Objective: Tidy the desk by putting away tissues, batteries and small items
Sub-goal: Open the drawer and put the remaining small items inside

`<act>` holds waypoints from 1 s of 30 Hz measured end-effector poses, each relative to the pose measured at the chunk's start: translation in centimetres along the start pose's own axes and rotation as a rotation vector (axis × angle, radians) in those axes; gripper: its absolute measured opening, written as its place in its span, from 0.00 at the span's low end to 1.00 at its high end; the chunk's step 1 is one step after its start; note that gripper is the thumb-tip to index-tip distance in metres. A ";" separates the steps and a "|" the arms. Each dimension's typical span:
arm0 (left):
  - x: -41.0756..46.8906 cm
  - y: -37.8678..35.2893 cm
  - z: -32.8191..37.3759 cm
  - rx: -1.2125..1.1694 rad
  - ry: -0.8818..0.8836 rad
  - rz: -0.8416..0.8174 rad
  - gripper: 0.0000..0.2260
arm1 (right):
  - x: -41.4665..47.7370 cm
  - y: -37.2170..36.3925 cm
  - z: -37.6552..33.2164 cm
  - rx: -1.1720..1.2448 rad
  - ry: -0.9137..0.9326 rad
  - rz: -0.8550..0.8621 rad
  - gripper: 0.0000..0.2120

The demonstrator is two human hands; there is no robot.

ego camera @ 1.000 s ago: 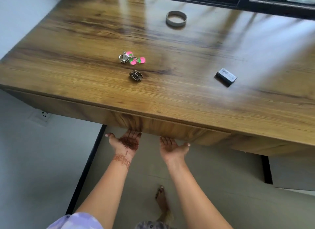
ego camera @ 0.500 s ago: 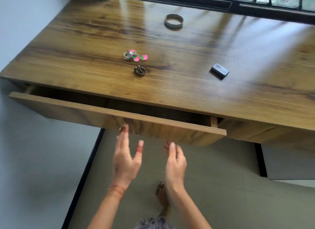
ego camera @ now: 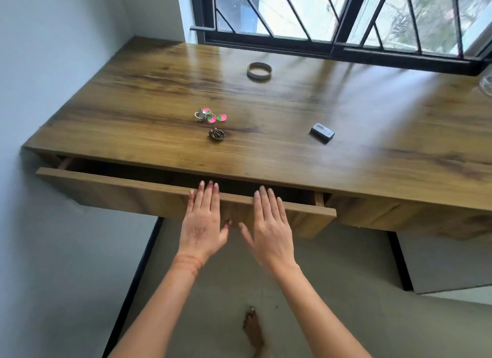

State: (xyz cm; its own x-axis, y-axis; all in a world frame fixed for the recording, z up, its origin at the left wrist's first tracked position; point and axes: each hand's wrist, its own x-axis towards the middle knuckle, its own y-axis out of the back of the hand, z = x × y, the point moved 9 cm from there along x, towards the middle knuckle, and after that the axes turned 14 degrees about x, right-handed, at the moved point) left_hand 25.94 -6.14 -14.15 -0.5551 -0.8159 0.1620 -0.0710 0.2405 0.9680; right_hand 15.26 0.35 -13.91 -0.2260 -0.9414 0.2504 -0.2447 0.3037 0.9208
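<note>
A wooden desk (ego camera: pixel 292 112) carries a pink-and-green keychain (ego camera: pixel 210 115), a small brown metal ornament (ego camera: pixel 217 135), a dark rectangular battery (ego camera: pixel 322 131) and a grey band (ego camera: pixel 259 70). Under its left half a wide drawer (ego camera: pixel 119 195) stands partly pulled out; its inside is dark and hidden. My left hand (ego camera: pixel 203 221) and my right hand (ego camera: pixel 269 227) lie flat, palms down, on the drawer's front panel. Their fingertips reach over its top edge. Both hands hold nothing and their fingers are spread.
A barred window (ego camera: pixel 332 19) runs along the desk's far side, and a white wall (ego camera: pixel 53 64) closes the left. A glass object (ego camera: pixel 486 84) shows at the right edge. A bare foot (ego camera: pixel 253 331) stands on the grey floor below.
The drawer went from closed to pulled out. My hands turned from palms up under its lower edge to palms down against its front, and the view tilted up toward the window.
</note>
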 end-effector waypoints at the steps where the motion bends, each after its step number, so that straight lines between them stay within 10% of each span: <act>1: -0.1 0.0 0.0 -0.005 0.009 -0.008 0.43 | -0.2 0.0 -0.1 0.010 -0.014 0.002 0.33; 30: -19.5 3.9 0.4 -0.025 -0.028 -0.202 0.44 | -17.6 2.5 -7.4 0.022 -0.079 0.014 0.38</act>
State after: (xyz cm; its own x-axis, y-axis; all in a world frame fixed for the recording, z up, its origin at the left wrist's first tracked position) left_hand 36.16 10.86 -13.60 -0.5548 -0.8310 -0.0406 -0.1625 0.0604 0.9849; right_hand 25.65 16.54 -13.82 -0.3032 -0.9226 0.2383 -0.2615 0.3210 0.9103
